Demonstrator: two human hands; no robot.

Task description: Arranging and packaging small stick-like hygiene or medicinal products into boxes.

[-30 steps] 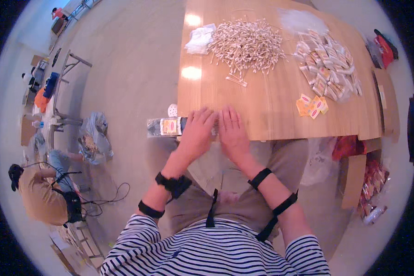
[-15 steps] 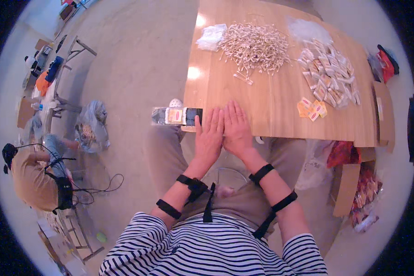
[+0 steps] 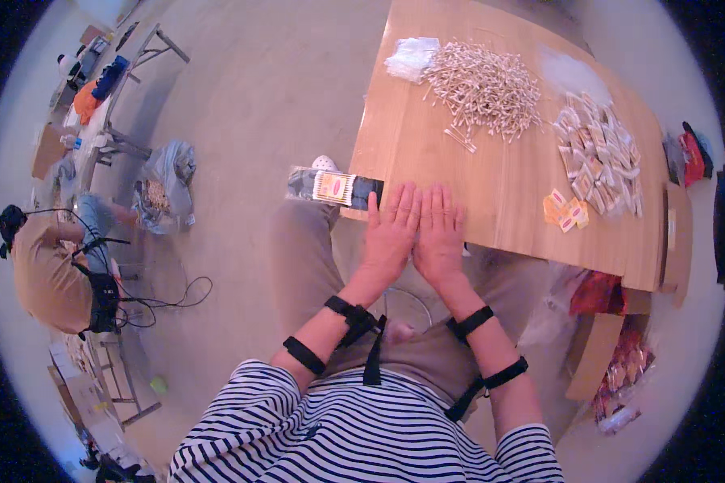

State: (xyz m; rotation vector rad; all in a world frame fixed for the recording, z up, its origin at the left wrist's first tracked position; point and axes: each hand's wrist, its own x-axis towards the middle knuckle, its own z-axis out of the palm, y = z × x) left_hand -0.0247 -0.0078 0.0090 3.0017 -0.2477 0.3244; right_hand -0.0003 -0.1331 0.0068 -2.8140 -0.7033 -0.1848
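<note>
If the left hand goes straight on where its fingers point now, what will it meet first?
The left hand would probably meet the pile of cotton swabs, though its right edge might first brush the few nearer loose swabs. The hand's height over the table is unclear.

The backs of the person's bare left hand [image 3: 392, 233] and bare right hand [image 3: 441, 237] hid their palms and whatever lay beneath. The light-brown wooden table [image 3: 491, 197] ran past the upper edge. The flat clear packet with a yellow label [image 3: 333, 188] partly hid a white, hole-dotted shoe [image 3: 324, 163]. The lower edge cut off the black-and-white striped shirt [image 3: 370, 435]. The co-worker's [image 3: 52, 274] hands were too small to make out.
</note>
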